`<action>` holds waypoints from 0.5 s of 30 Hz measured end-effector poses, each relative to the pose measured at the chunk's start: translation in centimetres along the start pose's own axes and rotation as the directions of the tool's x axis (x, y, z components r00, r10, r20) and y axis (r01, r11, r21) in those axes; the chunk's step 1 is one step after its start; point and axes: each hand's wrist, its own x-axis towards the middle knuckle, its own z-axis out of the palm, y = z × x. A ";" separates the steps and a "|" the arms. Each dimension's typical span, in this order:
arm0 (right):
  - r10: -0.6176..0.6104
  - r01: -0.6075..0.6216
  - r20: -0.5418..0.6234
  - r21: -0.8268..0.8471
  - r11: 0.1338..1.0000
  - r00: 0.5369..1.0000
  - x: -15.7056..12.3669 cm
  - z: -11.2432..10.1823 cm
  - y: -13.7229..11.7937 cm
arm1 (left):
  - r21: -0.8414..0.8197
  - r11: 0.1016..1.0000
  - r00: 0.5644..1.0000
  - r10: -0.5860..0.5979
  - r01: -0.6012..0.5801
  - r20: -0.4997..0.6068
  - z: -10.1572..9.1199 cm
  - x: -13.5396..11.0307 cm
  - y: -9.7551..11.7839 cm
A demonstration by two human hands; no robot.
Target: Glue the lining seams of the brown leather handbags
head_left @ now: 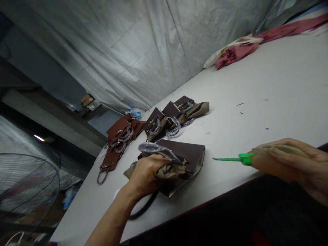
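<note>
Near the table's front edge, my left hand point(148, 171) is closed on a dark brown handbag point(187, 150), gripping its bunched olive lining. A plastic-wrapped handle arches above my knuckles, and a dark strap loops out below. Some of the bag is hidden behind the hand. Off to the right, my right hand point(302, 160) is wrapped round a squeeze glue bottle point(271, 164) with a green cap and a long thin nozzle. That nozzle points left toward the bag, its tip a short way from the bag's right side, not touching it.
Several dark brown handbags point(156, 123) with wrapped handles lie behind on the white table point(243, 85). Reddish-brown bags point(119, 133) are heaped at the left edge. Pink cloth point(237, 53) lies at the back, against hanging sheeting point(153, 51). A wire fan point(28, 188) stands left.
</note>
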 end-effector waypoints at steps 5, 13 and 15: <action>0.004 -0.007 0.014 0.274 0.962 1.000 2.5 -1.2 -0.2 | 0.576 0.750 0.940 0.321 -0.326 0.115 -5.7 1.3 0.1; -0.291 0.109 0.214 0.602 0.791 0.932 7.5 4.7 -8.8 | 0.643 0.375 0.692 0.632 -0.668 0.351 -4.0 0.9 0.2; -0.218 0.027 0.238 0.616 0.787 0.946 7.7 6.8 -10.9 | 0.624 0.322 0.636 0.672 -0.712 0.379 -3.3 0.7 0.0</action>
